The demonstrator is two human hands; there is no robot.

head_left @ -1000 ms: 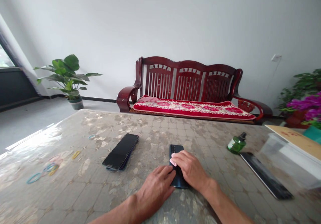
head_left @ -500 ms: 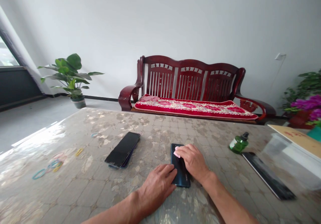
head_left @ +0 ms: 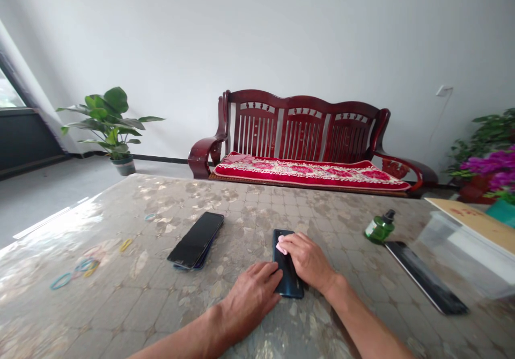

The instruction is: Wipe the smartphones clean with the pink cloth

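A dark blue smartphone (head_left: 288, 278) lies back up on the table in front of me, its camera end pointing away. My left hand (head_left: 257, 290) presses its closed fingers against the phone's lower left edge and steadies it. Pinched in my right hand (head_left: 309, 259) is a small pink cloth (head_left: 281, 244), which touches the phone's back near the camera end. To the left, a black smartphone (head_left: 196, 240) lies screen up, stacked on at least one other phone (head_left: 200, 263). Part of the blue phone is hidden under my fingers.
Rubber bands (head_left: 86, 265) lie at left on the patterned tabletop (head_left: 169, 310). At right are a green spray bottle (head_left: 379, 228), a long dark flat object (head_left: 426, 277) and a clear plastic box (head_left: 462, 257) under a tan board (head_left: 470, 217). Beyond stands a wooden bench (head_left: 306, 128).
My right hand and the pink cloth have shifted very slightly over the phone. My left hand stays against the phone's edge. The whole view has turned a little to the right.
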